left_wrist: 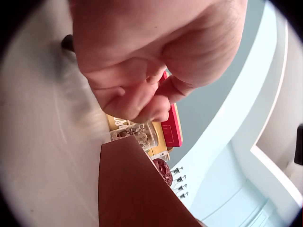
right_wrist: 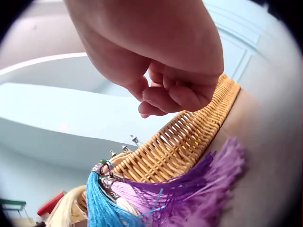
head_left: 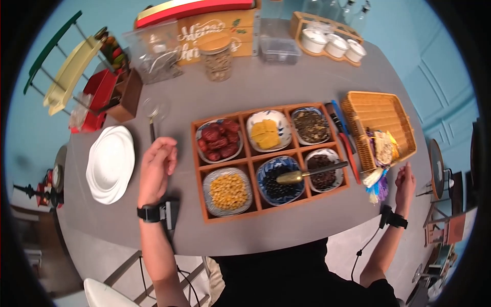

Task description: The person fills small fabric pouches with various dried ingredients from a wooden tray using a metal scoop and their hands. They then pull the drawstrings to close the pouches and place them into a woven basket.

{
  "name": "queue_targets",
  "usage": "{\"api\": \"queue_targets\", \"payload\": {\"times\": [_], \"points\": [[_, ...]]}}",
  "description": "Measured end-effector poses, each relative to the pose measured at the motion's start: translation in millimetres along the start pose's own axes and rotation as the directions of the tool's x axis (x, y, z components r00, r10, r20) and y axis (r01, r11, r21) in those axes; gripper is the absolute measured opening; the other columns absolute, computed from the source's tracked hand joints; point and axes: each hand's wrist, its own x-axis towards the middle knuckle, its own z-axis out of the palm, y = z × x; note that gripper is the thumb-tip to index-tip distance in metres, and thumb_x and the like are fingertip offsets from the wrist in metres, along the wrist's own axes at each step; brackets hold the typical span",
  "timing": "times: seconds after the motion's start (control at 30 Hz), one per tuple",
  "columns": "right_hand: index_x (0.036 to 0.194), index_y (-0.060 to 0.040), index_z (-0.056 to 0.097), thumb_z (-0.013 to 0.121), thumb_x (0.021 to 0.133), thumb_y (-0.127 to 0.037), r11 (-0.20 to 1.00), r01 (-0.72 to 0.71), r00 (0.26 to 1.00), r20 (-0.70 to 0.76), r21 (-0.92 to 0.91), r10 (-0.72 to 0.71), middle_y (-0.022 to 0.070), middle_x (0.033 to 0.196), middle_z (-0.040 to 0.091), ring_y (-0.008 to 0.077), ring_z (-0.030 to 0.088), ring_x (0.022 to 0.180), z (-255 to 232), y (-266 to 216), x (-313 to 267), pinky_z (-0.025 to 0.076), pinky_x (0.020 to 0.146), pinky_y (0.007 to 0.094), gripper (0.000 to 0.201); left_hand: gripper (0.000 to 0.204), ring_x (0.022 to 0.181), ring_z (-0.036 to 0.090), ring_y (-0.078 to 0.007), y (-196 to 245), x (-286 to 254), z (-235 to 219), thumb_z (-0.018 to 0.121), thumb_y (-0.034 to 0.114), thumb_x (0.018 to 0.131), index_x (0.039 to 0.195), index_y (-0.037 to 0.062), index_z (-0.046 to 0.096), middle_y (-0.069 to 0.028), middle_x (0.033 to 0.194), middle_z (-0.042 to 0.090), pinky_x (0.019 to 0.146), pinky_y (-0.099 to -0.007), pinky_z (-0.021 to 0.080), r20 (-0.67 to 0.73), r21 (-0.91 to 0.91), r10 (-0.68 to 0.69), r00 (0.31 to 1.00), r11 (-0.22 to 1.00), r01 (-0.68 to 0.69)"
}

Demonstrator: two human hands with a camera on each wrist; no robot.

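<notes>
My left hand point(head_left: 157, 169) rests by the table's left side, fingers loosely curled and holding nothing. It lies between a white dish point(head_left: 110, 163) and a wooden divided tray point(head_left: 255, 211). Bowls in the tray hold red dates point(head_left: 220, 140), yellow slices point(head_left: 266, 134), dark dried leaves point(head_left: 311, 126), corn kernels point(head_left: 228, 192), black beans point(head_left: 279, 189) and dark raisin-like pieces point(head_left: 323, 179). A brass scoop point(head_left: 290, 177) lies across the last two bowls. My right hand point(head_left: 405, 184), loosely curled and bare of any object, is beside the wicker basket point(right_wrist: 165, 146) and its blue and purple tassels point(right_wrist: 109, 198).
A strainer point(head_left: 152, 110) lies beyond my left hand. Red-handled tools point(head_left: 347, 148) lie between tray and basket. At the back are a lidded jar point(head_left: 216, 59), a plastic bag point(head_left: 156, 56), a clear box point(head_left: 280, 50) and white cups point(head_left: 336, 46). A tiered rack point(head_left: 69, 82) stands back left.
</notes>
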Motion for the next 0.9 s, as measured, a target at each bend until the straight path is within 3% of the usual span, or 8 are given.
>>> {"api": "queue_targets", "payload": {"times": [0.1,0.23,0.3,0.37,0.5,0.6,0.77,0.9], "points": [[0.092,-0.0065,0.065,0.057,0.1,-0.034,0.992,-0.024,0.998,0.058,-0.121,0.031,-0.0058,0.065,0.048,0.0028,0.038,0.053,-21.5,9.2,10.1,0.025,0.048,0.0202,0.03,0.022,0.05,0.03,-0.0031,-4.2,2.0,-4.4,0.052,0.021,0.102,0.107,0.001,0.06,0.005,0.061,0.04,0.045,-0.0212,0.022,0.039,-0.023,-0.063,0.997,0.998,0.064],[0.126,-0.0046,0.062,0.055,0.1,-0.025,0.956,0.213,0.969,0.169,-0.2,-0.181,-0.0009,0.081,0.058,0.0047,0.047,0.066,-10.3,-16.3,12.6,0.035,0.058,0.02,0.034,0.055,0.046,0.027,-0.0068,-0.7,-2.9,3.2,0.045,0.041,0.105,0.06,0.0104,0.043,0.0041,0.054,0.032,0.043,-0.024,0.02,0.082,-0.042,-0.062,0.995,0.997,0.066],[0.129,-0.0062,0.062,0.055,0.1,-0.024,0.889,0.276,0.959,0.169,-0.364,-0.228,0.0032,0.097,0.065,0.0089,0.058,0.08,3.7,-34.9,8.5,0.044,0.068,0.0234,0.035,0.048,0.045,0.026,-0.0045,-6.6,-3.2,-7.0,0.045,0.041,0.105,0.069,0.0103,0.046,0.0061,0.055,0.033,0.041,-0.0229,0.018,0.101,-0.044,-0.146,0.984,0.988,0.151],[0.125,-0.0037,0.063,0.056,0.1,-0.023,0.835,0.298,0.951,0.223,-0.462,-0.216,0.0048,0.115,0.069,0.0161,0.065,0.098,19.1,-51.1,4.7,0.05,0.081,0.0299,0.032,0.019,0.046,0.028,-0.0029,-1.4,-6.0,1.1,0.049,0.023,0.102,0.096,0.0061,0.056,0.0067,0.058,0.035,0.04,-0.0208,0.02,0.078,0.007,-0.141,0.987,0.99,0.141],[0.109,0.0002,0.069,0.066,0.092,-0.017,0.574,0.58,0.812,0.47,-0.579,-0.347,0.0132,0.095,0.066,0.0211,0.065,0.083,60.0,-85.8,5.0,0.051,0.073,0.0328,0.024,0.011,0.05,0.036,-0.0025,-14.5,-1.6,-0.6,0.051,0.015,0.098,0.106,0.0084,0.054,0.0032,0.07,0.045,0.041,-0.0178,0.025,0.074,-0.021,-0.071,0.995,0.997,0.073],[0.103,0.0007,0.067,0.074,0.083,-0.026,0.548,0.504,0.841,0.524,-0.668,-0.135,0.0121,0.088,0.067,0.0213,0.064,0.08,80.9,-102.6,14.3,0.05,0.071,0.0345,0.034,0.01,0.05,0.039,-0.0032,-16.8,-2.3,-0.4,0.051,0.012,0.096,0.105,0.0083,0.052,0.0001,0.075,0.049,0.043,-0.0171,0.027,0.103,-0.004,-0.081,0.991,0.997,0.082],[0.1,-0.0013,0.063,0.072,0.082,-0.022,0.424,0.587,0.692,0.699,-0.69,0.18,0.0114,0.089,0.068,0.0236,0.065,0.082,97.4,-89.8,25.2,0.051,0.073,0.0347,0.029,0.01,0.05,0.04,-0.0041,-16.1,-2.9,1.3,0.051,0.011,0.097,0.105,0.0071,0.052,-0.0002,0.076,0.05,0.043,-0.0177,0.027,0.101,0.06,-0.071,0.992,0.996,0.066],[0.096,-0.0019,0.063,0.071,0.08,-0.02,0.455,0.623,0.67,0.734,-0.637,0.11,0.0109,0.086,0.067,0.0238,0.065,0.08,98.6,-88.4,26.7,0.05,0.07,0.0354,0.026,0.009,0.05,0.04,-0.0042,-20.1,0.1,-3.3,0.051,0.011,0.097,0.106,0.007,0.052,-0.0003,0.075,0.05,0.043,-0.0178,0.027,0.056,0.059,-0.039,0.998,0.998,0.035]]}}
